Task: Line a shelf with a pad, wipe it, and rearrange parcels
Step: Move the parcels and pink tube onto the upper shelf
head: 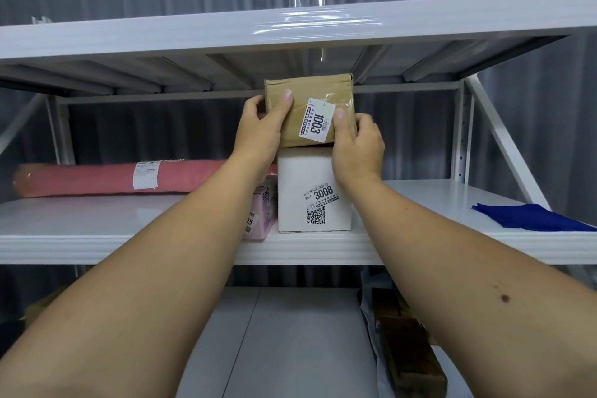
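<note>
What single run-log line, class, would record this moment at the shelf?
left hand + right hand: grip brown cardboard parcel labelled 1003 | position: atop white box labelled 3008 | shelf: pink roll, blue cloth

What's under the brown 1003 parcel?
The brown 1003 parcel, held by the left hand and right hand, sits over the white 3008 box. Whether they touch is hidden by the hands.

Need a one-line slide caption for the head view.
Both hands, left hand and right hand, grip brown parcel 1003 atop white box 3008 on the middle shelf.
</note>
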